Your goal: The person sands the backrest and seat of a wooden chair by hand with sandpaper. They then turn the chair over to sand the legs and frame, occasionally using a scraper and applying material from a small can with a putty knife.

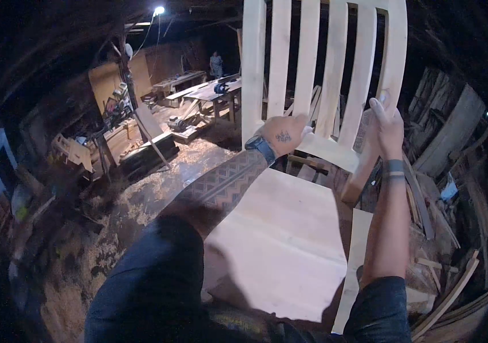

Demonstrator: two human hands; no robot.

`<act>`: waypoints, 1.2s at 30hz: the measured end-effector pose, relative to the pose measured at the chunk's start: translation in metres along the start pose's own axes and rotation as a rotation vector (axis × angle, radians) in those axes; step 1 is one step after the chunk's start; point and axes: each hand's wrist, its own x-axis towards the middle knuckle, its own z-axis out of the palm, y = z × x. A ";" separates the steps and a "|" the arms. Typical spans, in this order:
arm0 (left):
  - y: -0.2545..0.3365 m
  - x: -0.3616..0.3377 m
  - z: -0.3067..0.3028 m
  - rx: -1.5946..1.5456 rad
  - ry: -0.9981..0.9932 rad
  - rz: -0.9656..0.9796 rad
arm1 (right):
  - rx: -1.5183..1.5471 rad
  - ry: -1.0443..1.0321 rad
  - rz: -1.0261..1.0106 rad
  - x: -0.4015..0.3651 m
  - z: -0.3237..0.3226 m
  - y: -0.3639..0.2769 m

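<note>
An unfinished pale wooden chair [278, 228] stands in front of me, its slatted back [318, 63] rising to the top of the view. My left hand [284, 135] grips the lower rail of the back, near the left slats; a watch sits on that wrist. My right hand [386, 121] presses a folded piece of sandpaper [364, 128] against the right post of the chair back. The flat seat lies below both arms.
Sawdust and shavings cover the floor at left [135, 206]. Workbenches with tools stand in the back [209, 91], and a person stands far off [216, 64]. Planks and offcuts are stacked at right [450, 143]. A lamp shines overhead [158, 10].
</note>
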 end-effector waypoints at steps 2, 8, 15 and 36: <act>0.004 0.003 0.000 0.026 -0.036 0.004 | 0.011 -0.007 0.058 -0.003 0.000 -0.004; -0.006 -0.005 -0.003 -0.054 0.041 0.031 | -0.168 -0.018 -0.003 -0.001 -0.001 -0.006; 0.017 0.017 -0.011 0.030 -0.078 -0.072 | -0.034 -0.014 0.122 -0.006 -0.003 -0.010; 0.019 0.024 -0.024 0.153 -0.083 -0.160 | 0.023 0.010 0.070 -0.007 -0.001 0.000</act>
